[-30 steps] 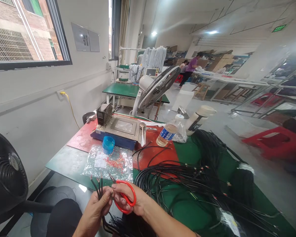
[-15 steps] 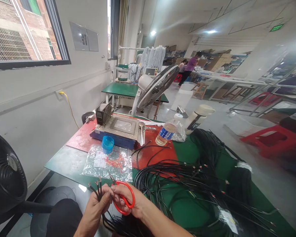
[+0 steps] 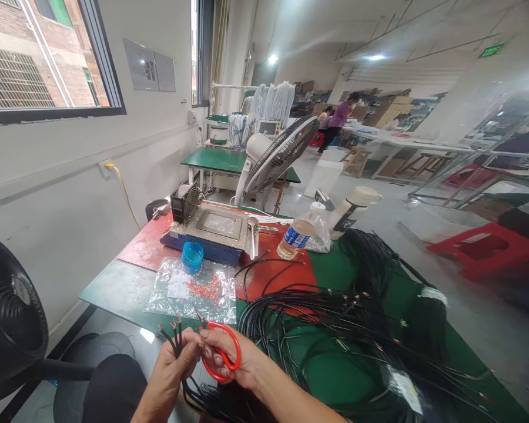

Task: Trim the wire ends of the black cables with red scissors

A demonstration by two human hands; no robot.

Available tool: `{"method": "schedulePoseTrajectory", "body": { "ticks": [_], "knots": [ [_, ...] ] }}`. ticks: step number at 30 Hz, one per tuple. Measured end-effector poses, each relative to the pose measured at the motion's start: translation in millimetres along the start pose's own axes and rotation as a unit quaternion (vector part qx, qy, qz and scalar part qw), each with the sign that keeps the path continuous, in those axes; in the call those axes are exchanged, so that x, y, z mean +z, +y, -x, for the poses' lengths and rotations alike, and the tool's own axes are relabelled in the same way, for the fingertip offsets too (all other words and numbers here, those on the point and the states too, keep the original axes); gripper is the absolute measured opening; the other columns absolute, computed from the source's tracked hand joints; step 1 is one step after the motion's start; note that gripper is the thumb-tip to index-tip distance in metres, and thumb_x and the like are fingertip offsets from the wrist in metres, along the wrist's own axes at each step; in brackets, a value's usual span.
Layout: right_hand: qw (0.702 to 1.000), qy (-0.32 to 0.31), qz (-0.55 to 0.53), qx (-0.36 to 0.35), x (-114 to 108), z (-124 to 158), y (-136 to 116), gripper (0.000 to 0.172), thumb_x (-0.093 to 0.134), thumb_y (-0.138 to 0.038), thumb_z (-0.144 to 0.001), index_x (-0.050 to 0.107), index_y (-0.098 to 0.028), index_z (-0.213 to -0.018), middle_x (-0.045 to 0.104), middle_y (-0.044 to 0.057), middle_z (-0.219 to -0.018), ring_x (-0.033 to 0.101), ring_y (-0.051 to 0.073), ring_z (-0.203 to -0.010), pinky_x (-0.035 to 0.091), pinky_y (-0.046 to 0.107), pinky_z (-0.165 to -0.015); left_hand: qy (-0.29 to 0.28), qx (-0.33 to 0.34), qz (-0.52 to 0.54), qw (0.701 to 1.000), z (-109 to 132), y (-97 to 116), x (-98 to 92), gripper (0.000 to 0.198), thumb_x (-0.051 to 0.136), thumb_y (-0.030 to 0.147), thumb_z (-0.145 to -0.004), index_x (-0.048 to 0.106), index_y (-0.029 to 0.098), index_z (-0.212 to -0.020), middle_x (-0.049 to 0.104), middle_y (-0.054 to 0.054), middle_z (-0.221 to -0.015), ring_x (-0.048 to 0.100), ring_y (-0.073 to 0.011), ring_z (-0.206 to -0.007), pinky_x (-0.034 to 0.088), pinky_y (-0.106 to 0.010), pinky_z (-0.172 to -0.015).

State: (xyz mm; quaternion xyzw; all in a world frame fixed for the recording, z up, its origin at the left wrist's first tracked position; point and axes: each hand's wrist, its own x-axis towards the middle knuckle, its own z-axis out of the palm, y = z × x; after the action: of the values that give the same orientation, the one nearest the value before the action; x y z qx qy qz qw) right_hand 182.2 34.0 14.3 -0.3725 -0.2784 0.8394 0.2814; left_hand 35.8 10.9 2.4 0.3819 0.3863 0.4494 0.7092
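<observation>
- At seven o'clock, the left hand pinched black cables between closed fingers, split tips pointing up.
- Beside it, the right hand curled its fingers around red-handled scissors.
- At four o'clock, a cable pile crossed the worktop; several ends looked bared, suggesting work partly done, the remainder unclear.

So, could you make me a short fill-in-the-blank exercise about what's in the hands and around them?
1. The right hand holds scissors with ____ handles.
2. The left hand grips cables whose outer covering is ____.
3. The small round cup by the clear plastic bag is ____.
4. The big dark fan stands on the picture's ____ side.

Missing words: red; black; blue; left.
</observation>
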Motion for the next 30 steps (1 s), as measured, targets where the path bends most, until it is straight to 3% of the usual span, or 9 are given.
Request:
{"method": "schedulePoseTrajectory", "body": {
  "ticks": [6, 10, 15, 18, 24, 30],
  "knots": [
    [1.000, 0.016, -0.005, 0.005, -5, -6, 13, 0.045, 0.064, -0.056, -0.067, 0.052, -0.013, -0.059, 0.041, -0.008, -0.039, 0.032, 0.002, -0.026, 0.017, 0.016, -0.028, 0.016, 0.004, 0.022, 1.000, 2, 6, 7.3, 0.026, 0.063, 0.036, -0.080, 0.065, 0.015, -0.065, 0.044, 0.005, -0.051, 0.019, -0.0059, -0.046, 0.019, -0.018, -0.041],
    [0.999, 0.024, 0.006, -0.022, -4, -7, 14, 0.052, 0.062, -0.064, -0.067, 0.055, -0.012, -0.062, 0.043, -0.007, -0.040, 0.034, 0.003, -0.026, 0.017, 0.016, -0.028, 0.013, -0.001, 0.030, 0.999, 0, 6, 7.7, 0.027, 0.062, 0.037, -0.080, 0.064, 0.015, -0.065, 0.043, 0.005, -0.050, 0.017, -0.0062, -0.046, 0.018, -0.018, -0.041],
    [0.999, 0.030, 0.014, -0.016, -1, -5, 11, 0.047, 0.065, -0.058, -0.066, 0.054, -0.012, -0.058, 0.040, -0.008, -0.037, 0.033, 0.003, -0.027, 0.017, 0.016, -0.028, 0.039, 0.001, 0.055, 0.998, 0, 4, 7.7, 0.022, 0.066, 0.035, -0.077, 0.066, 0.015, -0.067, 0.036, 0.007, -0.049, 0.015, -0.0058, -0.046, 0.017, -0.016, -0.040],
    [0.999, 0.029, 0.007, -0.017, -1, -6, 13, 0.046, 0.065, -0.056, -0.067, 0.054, -0.013, -0.059, 0.040, -0.008, -0.038, 0.032, 0.003, -0.027, 0.017, 0.016, -0.030, 0.047, 0.002, 0.066, 0.997, 2, 3, 8.5, 0.021, 0.067, 0.033, -0.077, 0.066, 0.015, -0.067, 0.040, 0.006, -0.049, 0.019, -0.0050, -0.044, 0.019, -0.016, -0.040],
    [1.000, 0.022, -0.012, 0.003, 1, -4, 18, 0.051, 0.065, -0.063, -0.064, 0.052, -0.014, -0.060, 0.040, -0.008, -0.039, 0.031, 0.002, -0.028, 0.017, 0.016, -0.031, -0.002, 0.006, 0.074, 0.997, 1, -5, 5.7, 0.025, 0.058, 0.034, -0.083, 0.065, 0.017, -0.066, 0.058, -0.001, -0.058, 0.046, -0.0096, -0.051, 0.039, -0.021, -0.051],
    [0.999, 0.029, -0.007, -0.012, 6, -1, 17, 0.053, 0.066, -0.064, -0.064, 0.051, -0.014, -0.061, 0.039, -0.009, -0.040, 0.032, 0.002, -0.028, 0.016, 0.016, -0.031, 0.014, 0.015, 0.058, 0.998, 1, -8, 3.3, 0.025, 0.055, 0.031, -0.086, 0.063, 0.017, -0.067, 0.059, 0.000, -0.058, 0.050, -0.0092, -0.053, 0.038, -0.019, -0.051]
  ]
}}
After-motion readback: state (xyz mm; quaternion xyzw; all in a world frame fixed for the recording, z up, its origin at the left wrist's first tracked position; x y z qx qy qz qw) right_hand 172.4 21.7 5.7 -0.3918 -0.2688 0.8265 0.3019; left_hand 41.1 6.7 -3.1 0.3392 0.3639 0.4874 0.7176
